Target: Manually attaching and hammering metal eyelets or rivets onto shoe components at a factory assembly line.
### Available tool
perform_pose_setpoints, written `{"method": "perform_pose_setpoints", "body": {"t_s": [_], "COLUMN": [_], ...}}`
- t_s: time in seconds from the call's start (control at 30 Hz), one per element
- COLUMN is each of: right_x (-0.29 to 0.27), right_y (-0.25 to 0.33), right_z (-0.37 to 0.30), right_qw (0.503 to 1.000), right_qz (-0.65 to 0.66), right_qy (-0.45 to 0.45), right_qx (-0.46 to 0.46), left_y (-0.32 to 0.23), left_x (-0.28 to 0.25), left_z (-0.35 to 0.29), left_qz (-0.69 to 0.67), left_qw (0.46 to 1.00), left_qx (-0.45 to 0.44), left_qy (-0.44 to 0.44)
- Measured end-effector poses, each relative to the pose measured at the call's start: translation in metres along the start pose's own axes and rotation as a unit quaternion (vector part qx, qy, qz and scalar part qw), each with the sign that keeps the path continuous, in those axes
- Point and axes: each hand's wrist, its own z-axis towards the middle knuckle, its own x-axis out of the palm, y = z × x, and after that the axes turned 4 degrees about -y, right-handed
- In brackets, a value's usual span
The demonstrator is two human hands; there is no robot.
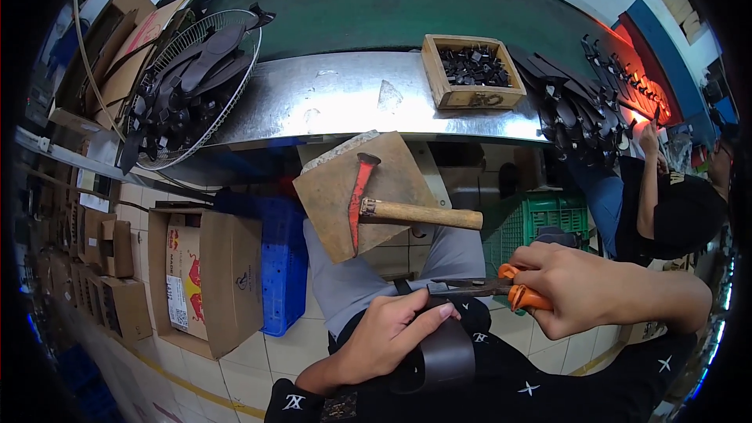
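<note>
My right hand (568,286) is closed around the orange handles of a pair of pliers (482,290), whose dark metal jaws point left over my lap. In my left hand (384,337) is a dark sandal part (448,356) with a wide, curved, smooth band, gripped between thumb and fingers. The plier jaws meet its upper end beside my left fingertips; whether they bite on it cannot be made out. A hammer (415,212) with a red head and wooden handle lies on a square board (321,188) just beyond my knees.
A wooden box (478,100) of small black pieces stands on the metal bench (337,102). Dark sole parts fill a wire basket (254,70) at left and pile up (564,102) at right, near a co-worker (666,204). A cardboard box (235,266) and blue crate (283,266) stand left of my legs.
</note>
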Motion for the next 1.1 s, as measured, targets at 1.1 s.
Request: {"method": "perform_pose_setpoints", "body": {"t_s": [1.1], "right_x": [-0.091], "right_y": [-0.202], "right_z": [0.115], "right_qw": [0.619], "right_qz": [-0.255], "right_qy": [-0.721], "right_qx": [0.178], "left_y": [-0.077], "left_x": [-0.326], "left_z": [0.045], "left_qz": [0.549], "left_qw": [0.517], "left_qx": [0.090], "left_qy": [-0.651]}}
